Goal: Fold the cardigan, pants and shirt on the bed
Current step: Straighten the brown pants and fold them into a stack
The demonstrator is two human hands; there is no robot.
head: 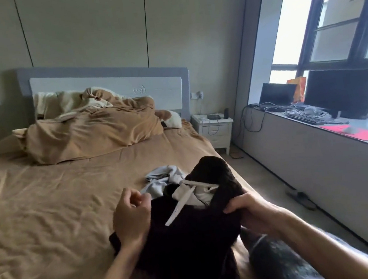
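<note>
— As the head view looks down the bed point(48, 200), where is the dark garment point(189, 237)?
— Bunched at the near right edge, a white drawstring point(181, 202) across it; a pale grey garment point(160, 178) lies just beyond, touching it.
— And the hands?
— Right hand point(244, 210) grasps the dark garment's right edge. Left hand point(130, 216) rests on its left side, fingers curled; whether they pinch cloth cannot be told

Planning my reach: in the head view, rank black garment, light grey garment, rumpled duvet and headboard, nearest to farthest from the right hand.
1. black garment: gripped by the right hand.
2. light grey garment: just beyond it.
3. rumpled duvet: far end, to the left.
4. headboard: behind the duvet.
</note>
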